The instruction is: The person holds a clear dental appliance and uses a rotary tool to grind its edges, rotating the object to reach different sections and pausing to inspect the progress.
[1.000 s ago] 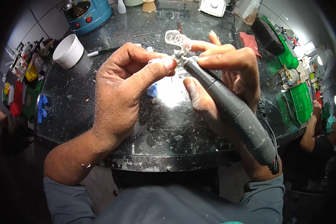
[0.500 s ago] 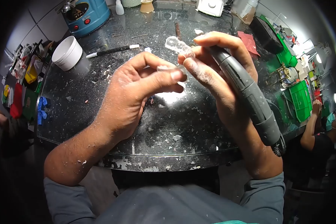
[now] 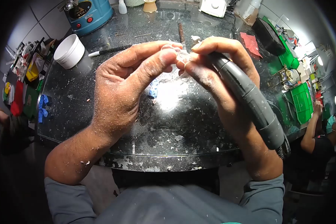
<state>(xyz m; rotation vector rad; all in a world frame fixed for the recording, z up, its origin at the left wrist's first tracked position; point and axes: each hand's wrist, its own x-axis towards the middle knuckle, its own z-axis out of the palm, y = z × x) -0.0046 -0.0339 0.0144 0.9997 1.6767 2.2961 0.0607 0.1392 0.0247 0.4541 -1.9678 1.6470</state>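
Near the middle of the view, a small clear plastic-like piece (image 3: pixel 182 56) spans the gap between my two hands. My left hand (image 3: pixel 125 80) pinches its left end between thumb and fingers. In my right hand (image 3: pixel 224 71) lies a dark grey cylindrical handpiece (image 3: pixel 250 97), slanting down to the right with a cord at its lower end. The right thumb and fingertips meet at the clear piece's right end. The handpiece's tip is hidden by the fingers. White dust covers both hands.
On the black table (image 3: pixel 168 140) are a white tub (image 3: pixel 69 51), a marker (image 3: pixel 100 52), blue scraps (image 3: pixel 153 89), a brown stick (image 3: pixel 181 33) and red paper (image 3: pixel 251 44). A blue machine (image 3: pixel 89 16) stands back left, green trays (image 3: pixel 301 101) at right. Another person's arm (image 3: pixel 313 127) shows far right.
My left hand has moved up and left, its thumb and fingers now over the clear piece's upper left end. The blue scraps below have come into view. My right hand has barely shifted.
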